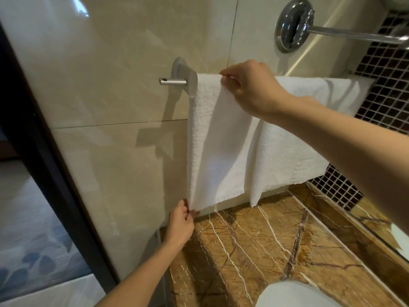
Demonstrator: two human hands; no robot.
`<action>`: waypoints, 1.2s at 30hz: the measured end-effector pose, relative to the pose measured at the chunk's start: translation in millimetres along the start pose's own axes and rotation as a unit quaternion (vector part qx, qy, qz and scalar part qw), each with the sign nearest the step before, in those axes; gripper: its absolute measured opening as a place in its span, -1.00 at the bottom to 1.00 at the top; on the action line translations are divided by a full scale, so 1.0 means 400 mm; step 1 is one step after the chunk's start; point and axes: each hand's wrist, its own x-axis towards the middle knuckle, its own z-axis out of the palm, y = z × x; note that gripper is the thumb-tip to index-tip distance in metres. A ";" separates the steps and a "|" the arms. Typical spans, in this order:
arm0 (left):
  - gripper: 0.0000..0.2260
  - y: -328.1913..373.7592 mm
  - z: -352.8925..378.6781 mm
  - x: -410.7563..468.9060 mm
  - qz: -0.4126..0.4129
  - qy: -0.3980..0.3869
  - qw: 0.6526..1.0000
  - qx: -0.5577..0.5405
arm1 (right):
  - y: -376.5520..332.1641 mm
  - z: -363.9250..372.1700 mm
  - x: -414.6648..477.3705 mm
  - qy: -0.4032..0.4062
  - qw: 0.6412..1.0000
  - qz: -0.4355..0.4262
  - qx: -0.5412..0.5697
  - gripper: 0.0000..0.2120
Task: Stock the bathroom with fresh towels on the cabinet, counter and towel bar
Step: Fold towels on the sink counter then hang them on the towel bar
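Note:
A white towel (221, 140) hangs over the towel bar (174, 82) on the beige tiled wall, draped down toward the marble counter (254, 251). My right hand (250, 87) pinches the towel's top fold at the bar, near its left end. My left hand (180, 220) grips the towel's lower left corner just above the counter. The bar itself is hidden under the cloth except for its left stub and round mount.
A chrome arm on a round wall mount (292, 25) juts out above the towel to the right. Dark mosaic tiles (387, 85) and a mirror edge lie at the right. A white basin rim (292, 293) shows at the bottom. A dark door frame (44, 151) runs along the left.

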 end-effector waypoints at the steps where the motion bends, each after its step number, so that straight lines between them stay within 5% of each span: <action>1: -0.73 0.006 -0.003 0.003 -0.002 -0.010 1.000 -0.010 | -0.002 0.002 0.001 0.002 1.000 0.000 -0.008 -0.69; 9: -0.75 0.021 -0.009 -0.006 0.011 0.070 0.996 -0.063 | -0.005 -0.011 0.007 -0.020 1.000 0.009 -0.002 -0.70; 17: -0.88 0.013 -0.011 -0.007 0.019 0.066 0.997 0.047 | -0.013 -0.021 0.008 -0.025 1.000 0.012 0.015 -0.73; 26: -0.56 0.026 -0.002 0.004 0.023 0.078 0.993 0.088 | -0.005 -0.025 0.002 -0.016 1.000 0.002 0.001 -0.69; 30: -0.85 0.039 -0.002 0.019 0.030 0.073 0.992 0.099 | 0.003 -0.026 0.006 -0.031 0.999 -0.007 -0.005 -0.69; 36: -0.83 0.038 0.000 0.028 0.044 0.100 0.985 0.130 | 0.012 -0.029 0.008 -0.032 0.999 -0.001 0.004 -0.70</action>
